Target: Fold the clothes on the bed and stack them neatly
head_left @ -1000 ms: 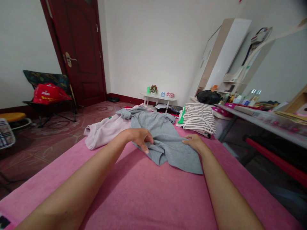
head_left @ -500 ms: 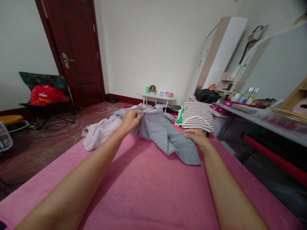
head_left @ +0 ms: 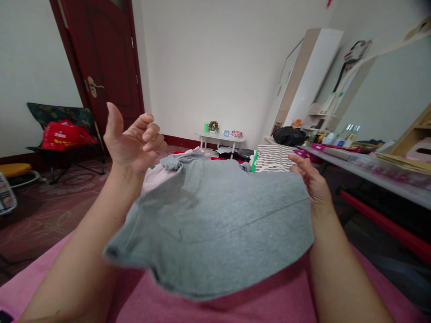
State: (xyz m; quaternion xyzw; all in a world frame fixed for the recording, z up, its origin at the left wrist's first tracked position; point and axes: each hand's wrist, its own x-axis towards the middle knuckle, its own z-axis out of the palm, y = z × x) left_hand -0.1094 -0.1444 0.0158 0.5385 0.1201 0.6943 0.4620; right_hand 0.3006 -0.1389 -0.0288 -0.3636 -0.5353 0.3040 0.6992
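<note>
A grey garment [head_left: 215, 229] hangs spread in the air in front of me, stretched between my two forearms above the pink bed cover [head_left: 235, 307]. My left hand [head_left: 129, 141] is raised above the cloth's left edge, thumb up and fingers loosely curled, with nothing in it; the cloth lies against that wrist. My right hand [head_left: 311, 181] has its fingers stretched out at the cloth's right edge, which rests against its inner side. Behind the grey cloth lie a pale pink garment [head_left: 151, 176] and a folded striped garment [head_left: 274, 162].
A dark red door [head_left: 101, 67] is at the back left, with a folding chair holding a red bag [head_left: 63, 133] beside it. A small white table [head_left: 220, 137] stands by the far wall. A cluttered desk [head_left: 370, 172] and a white cabinet [head_left: 313, 76] line the right side.
Both hands have lifted the grey garment off the bed and spread it wide towards me. My left hand let go of its bunched fold and rose; the right hand came up too.
</note>
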